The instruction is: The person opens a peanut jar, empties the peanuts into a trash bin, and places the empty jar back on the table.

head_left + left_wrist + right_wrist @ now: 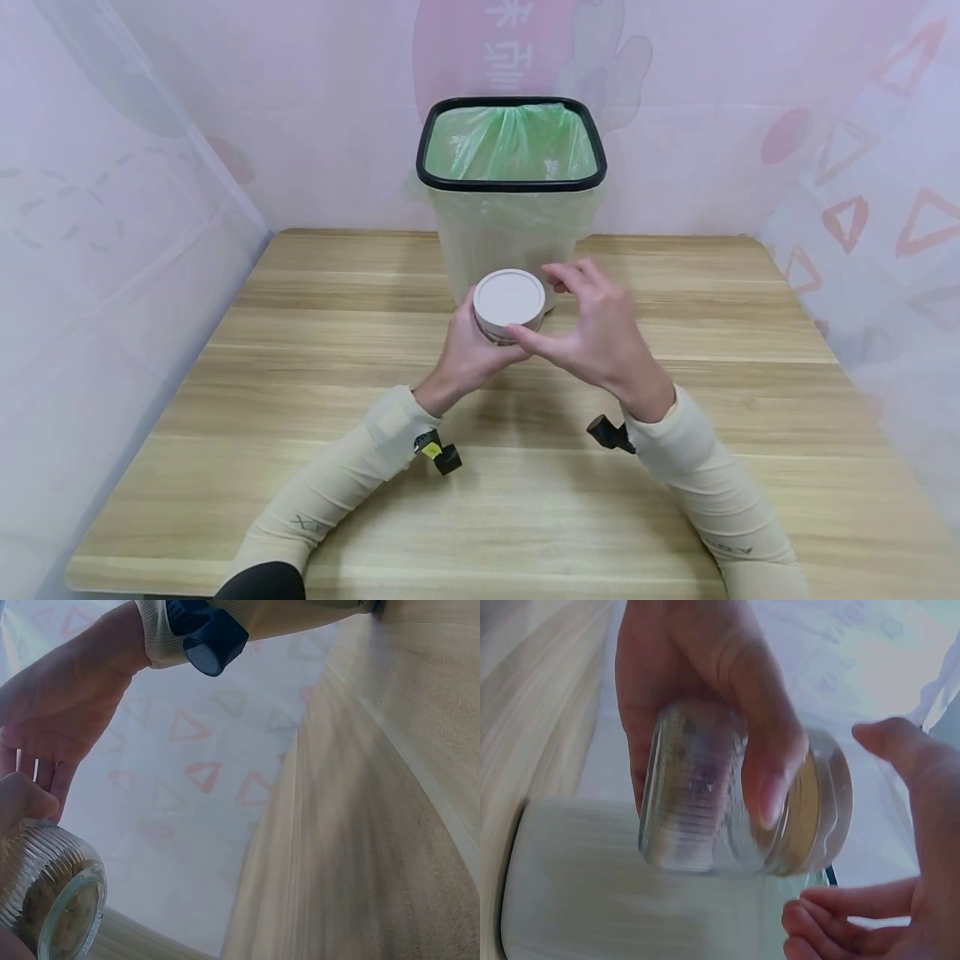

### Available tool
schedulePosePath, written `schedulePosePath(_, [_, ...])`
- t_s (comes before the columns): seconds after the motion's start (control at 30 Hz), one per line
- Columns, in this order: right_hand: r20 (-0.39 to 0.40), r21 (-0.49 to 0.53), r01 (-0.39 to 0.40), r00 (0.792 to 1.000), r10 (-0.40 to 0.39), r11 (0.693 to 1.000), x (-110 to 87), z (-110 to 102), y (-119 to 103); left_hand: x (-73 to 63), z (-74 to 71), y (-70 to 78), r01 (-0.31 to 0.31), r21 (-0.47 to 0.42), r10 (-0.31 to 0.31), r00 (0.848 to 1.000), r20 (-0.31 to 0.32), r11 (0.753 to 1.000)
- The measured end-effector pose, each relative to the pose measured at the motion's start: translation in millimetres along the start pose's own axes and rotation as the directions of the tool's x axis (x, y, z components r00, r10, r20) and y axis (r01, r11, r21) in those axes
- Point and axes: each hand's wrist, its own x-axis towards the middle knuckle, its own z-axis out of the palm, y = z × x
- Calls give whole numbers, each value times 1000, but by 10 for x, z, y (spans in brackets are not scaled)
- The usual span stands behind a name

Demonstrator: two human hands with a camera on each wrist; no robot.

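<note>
The largest thing is the wooden table [225,467], and at its 12 o'clock side stands a waste bin [495,233] with a black rim [510,187] and a green plastic liner [510,154]. From the jar, the left hand [474,350] lies at 7 o'clock, its fingers and thumb wrapped closely around the glass body. The right hand [600,325] is at about 4 o'clock, thumb and bent fingers spread widely; in the right wrist view they stand just beside the lid and hold nothing. The ribbed glass jar [697,802] is held above the table, before the bin; its brownish content I cannot identify. I judge it moderately heavy, stiff and breakable; the ribs should help against slipping, so the body is the good place to hold. The smallest, an off-white lid [510,297], sits on the jar; its smoother side probably needs a wide grip.
</note>
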Motion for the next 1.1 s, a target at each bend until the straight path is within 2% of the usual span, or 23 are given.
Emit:
schedulePosePath(0.2, [-25,-15,-58,998,57,998,-41,67,-100,3,4,-19,-1,18,1,1000,-15,1000])
schedulePosePath(0.5, [-62,-63,-57,997,53,996,-66,156,-132,10,16,-27,3,17,-3,1000,-27,1000])
schedulePosePath(1.1, [-48,3,-75,996,75,997,-57,213,-93,7,9,-34,5,47,-4,1000,-13,999])
